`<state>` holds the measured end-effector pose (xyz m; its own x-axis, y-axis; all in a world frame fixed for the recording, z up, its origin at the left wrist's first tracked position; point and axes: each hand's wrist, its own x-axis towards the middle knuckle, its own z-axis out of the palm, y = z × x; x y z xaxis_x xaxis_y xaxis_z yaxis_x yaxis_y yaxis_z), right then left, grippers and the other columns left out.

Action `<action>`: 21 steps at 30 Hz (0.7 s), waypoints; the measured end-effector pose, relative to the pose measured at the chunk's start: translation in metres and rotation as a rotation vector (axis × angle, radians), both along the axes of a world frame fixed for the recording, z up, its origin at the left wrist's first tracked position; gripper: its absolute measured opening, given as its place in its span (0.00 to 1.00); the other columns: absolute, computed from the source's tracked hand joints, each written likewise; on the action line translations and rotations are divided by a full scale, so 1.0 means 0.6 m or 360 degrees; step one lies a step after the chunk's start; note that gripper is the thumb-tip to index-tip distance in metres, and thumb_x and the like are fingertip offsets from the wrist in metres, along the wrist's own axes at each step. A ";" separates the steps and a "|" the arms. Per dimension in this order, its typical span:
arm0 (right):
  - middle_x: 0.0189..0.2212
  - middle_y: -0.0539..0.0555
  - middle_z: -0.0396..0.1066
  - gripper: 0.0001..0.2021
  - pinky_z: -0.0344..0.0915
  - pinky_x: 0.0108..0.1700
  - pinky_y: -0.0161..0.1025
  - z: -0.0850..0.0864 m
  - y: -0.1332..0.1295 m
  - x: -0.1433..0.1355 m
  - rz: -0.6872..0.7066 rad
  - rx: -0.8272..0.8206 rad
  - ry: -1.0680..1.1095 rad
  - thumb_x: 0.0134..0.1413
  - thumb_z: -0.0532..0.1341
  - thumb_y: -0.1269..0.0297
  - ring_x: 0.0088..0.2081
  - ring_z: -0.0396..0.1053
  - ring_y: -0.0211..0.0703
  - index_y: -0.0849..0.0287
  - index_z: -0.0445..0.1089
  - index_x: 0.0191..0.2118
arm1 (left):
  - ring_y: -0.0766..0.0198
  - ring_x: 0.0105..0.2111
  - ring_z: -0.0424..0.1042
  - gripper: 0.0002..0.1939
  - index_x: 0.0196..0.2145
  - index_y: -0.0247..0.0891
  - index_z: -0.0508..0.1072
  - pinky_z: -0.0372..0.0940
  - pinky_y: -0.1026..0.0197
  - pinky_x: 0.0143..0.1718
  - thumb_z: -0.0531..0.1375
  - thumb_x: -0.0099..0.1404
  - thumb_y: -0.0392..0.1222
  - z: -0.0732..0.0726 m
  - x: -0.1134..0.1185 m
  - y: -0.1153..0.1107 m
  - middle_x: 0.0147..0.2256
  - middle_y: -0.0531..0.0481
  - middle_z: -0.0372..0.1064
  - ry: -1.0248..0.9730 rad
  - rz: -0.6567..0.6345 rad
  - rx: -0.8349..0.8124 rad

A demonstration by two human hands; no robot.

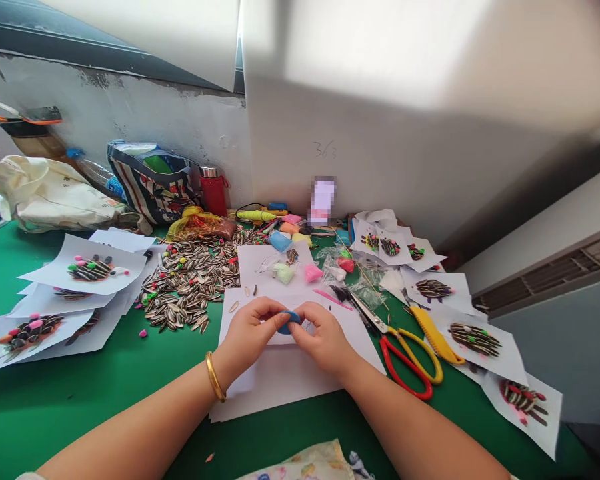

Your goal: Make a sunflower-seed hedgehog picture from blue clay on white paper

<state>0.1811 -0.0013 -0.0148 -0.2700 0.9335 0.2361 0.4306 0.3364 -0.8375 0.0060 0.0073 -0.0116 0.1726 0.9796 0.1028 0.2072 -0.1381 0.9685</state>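
Note:
Between the fingertips of my left hand (255, 328) and my right hand (321, 335) is a flat, rounded piece of blue modelling clay (291, 321). Both hands pinch it, one from each side, over a stack of white paper (300, 373). Part of the clay is hidden behind my fingers. Just beyond my hands, lumps of pale green clay (283, 273) and pink clay (313, 273) lie on the paper. A heap of striped sunflower seeds (190, 277) spreads to the left of my left hand.
Red- and yellow-handled scissors (410, 363) and a yellow utility knife (435, 337) lie to the right. Paper sheets bearing seed hedgehogs are piled at left (97, 273) and right (475, 337). A red bottle (213, 193) and a striped bag (153, 180) stand at the wall.

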 end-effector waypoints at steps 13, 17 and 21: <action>0.26 0.49 0.69 0.06 0.60 0.38 0.39 -0.003 -0.001 -0.001 0.0044 0.0128 -0.0227 0.54 0.60 0.70 0.33 0.65 0.41 0.56 0.69 0.27 | 0.61 0.36 0.72 0.08 0.37 0.40 0.77 0.67 0.59 0.39 0.63 0.60 0.43 0.006 0.001 -0.006 0.36 0.48 0.74 0.0189 -0.0101 0.0094; 0.33 0.50 0.73 0.03 0.61 0.42 0.39 0.001 -0.002 -0.001 0.0135 0.0070 -0.0115 0.56 0.63 0.63 0.38 0.67 0.43 0.54 0.73 0.36 | 0.60 0.34 0.72 0.08 0.32 0.38 0.75 0.67 0.59 0.36 0.61 0.62 0.44 0.004 0.000 -0.002 0.32 0.48 0.74 0.0037 -0.0045 -0.0015; 0.33 0.50 0.73 0.05 0.61 0.43 0.39 0.000 0.000 0.002 0.0097 0.0023 0.0016 0.60 0.59 0.63 0.39 0.68 0.42 0.54 0.73 0.35 | 0.60 0.36 0.73 0.11 0.36 0.37 0.75 0.68 0.59 0.37 0.60 0.63 0.47 0.004 0.002 -0.003 0.35 0.47 0.75 -0.0140 -0.0027 -0.0115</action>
